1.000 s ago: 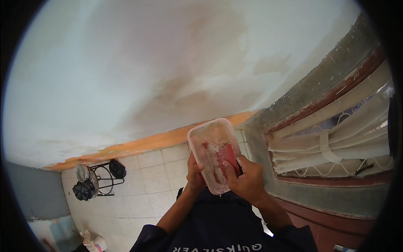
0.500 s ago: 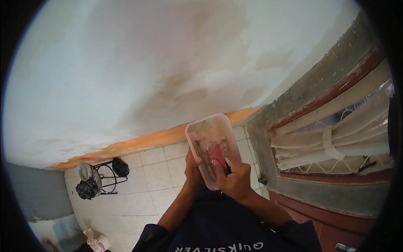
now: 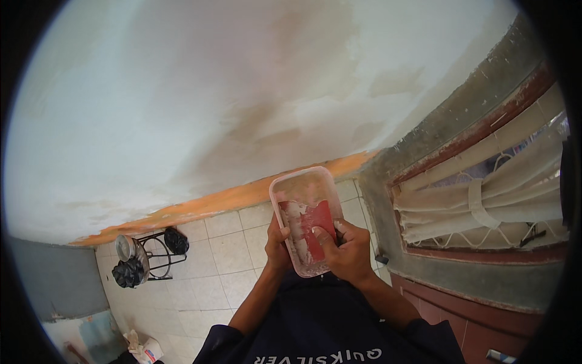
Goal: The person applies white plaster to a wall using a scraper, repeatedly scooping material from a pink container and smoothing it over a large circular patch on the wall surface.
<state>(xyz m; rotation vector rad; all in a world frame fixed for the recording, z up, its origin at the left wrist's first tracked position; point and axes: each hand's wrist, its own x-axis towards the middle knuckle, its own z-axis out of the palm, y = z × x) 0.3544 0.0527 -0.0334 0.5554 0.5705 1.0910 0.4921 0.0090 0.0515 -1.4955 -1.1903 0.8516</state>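
Observation:
In front of my body is a translucent pinkish plastic tub (image 3: 303, 174), long and rectangular with rounded corners. My left hand (image 3: 277, 247) is wrapped round its left side and holds it up. Inside the tub a flat red putty spreader (image 3: 320, 215) is smeared with pale paste (image 3: 293, 210). My right hand (image 3: 351, 253) grips the spreader at its lower right, the thumb laid across its red face. The fingers behind the spreader are hidden.
A patchy wall (image 3: 212, 91) with an orange strip (image 3: 242, 195) rises ahead. On the right is a window with a tied curtain (image 3: 515, 203). A black-framed stool (image 3: 159, 267) bearing a metal pot (image 3: 125, 247) and black plastic bag (image 3: 128, 274) stands left on the tiled floor (image 3: 227, 252).
The red spreader has turned, so more of its broad face shows across the tub. My right hand has shifted slightly right and up; my left still holds the tub.

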